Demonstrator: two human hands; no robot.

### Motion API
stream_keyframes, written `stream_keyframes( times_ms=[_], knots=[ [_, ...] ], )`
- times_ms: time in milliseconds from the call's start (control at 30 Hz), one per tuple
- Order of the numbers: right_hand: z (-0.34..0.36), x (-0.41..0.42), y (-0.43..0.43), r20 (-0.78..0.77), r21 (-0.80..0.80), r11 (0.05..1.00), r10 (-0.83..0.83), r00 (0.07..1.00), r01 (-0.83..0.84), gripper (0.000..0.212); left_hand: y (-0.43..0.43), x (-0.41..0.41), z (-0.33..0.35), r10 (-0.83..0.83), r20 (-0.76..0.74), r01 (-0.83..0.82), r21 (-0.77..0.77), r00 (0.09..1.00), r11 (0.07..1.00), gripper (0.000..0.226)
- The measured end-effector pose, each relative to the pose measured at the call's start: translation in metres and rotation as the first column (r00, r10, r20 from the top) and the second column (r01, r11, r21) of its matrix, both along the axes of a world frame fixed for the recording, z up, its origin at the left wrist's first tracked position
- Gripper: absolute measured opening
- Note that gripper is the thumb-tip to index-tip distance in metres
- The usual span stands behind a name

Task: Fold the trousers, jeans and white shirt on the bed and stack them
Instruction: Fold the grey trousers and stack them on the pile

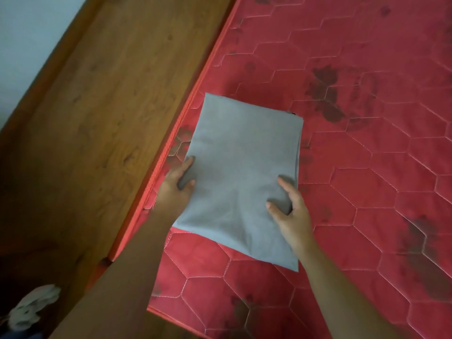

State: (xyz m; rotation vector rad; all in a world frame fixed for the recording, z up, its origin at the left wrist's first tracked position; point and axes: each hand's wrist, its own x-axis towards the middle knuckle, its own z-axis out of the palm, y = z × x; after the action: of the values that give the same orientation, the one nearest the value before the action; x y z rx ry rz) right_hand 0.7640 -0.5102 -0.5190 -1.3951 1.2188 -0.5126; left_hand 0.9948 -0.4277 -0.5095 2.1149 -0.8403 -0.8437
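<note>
Between gripping left hand and right hand lies the grey garment.

Folded garment: grey cloth, matt, smooth, a few soft creases. Mattress: red quilted fabric, pale hexagon stitching, slight sheen, with dark blotches that may be print or stains. Bed frame: brown wood, grain and knots showing, dull finish. Wall: pale, flat, matt.

Left grip and right grip seemingly half-curled, arms outstretched
</note>
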Motion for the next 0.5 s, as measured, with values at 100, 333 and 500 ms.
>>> stream_keyframes(
  times_ms=[100, 333, 500],
  knots=[
    [0.009, 0.008, 0.0, 0.047, -0.031, 0.997, -0.068, 0.997, 0.07, 0.054, 0.001, -0.008, 0.013, 0.041, -0.038, -0.047, -0.171, 0.998, 0.984, 0.056],
    [0.012, 0.019, 0.0, 0.095, -0.086, 0.993, -0.077, 0.993, 0.085, 0.054, 0.006, 0.0, 0.013, 0.1, -0.05, -0.109, -0.229, 0.994, 0.967, 0.054],
    [0.001, 0.024, 0.001, 0.038, -0.03, 0.994, -0.1, 0.994, 0.101, 0.052, 0.004, 0.01, 0.002, 0.079, -0.124, -0.093, -0.105, 0.989, 0.99, 0.05]
  ],
)
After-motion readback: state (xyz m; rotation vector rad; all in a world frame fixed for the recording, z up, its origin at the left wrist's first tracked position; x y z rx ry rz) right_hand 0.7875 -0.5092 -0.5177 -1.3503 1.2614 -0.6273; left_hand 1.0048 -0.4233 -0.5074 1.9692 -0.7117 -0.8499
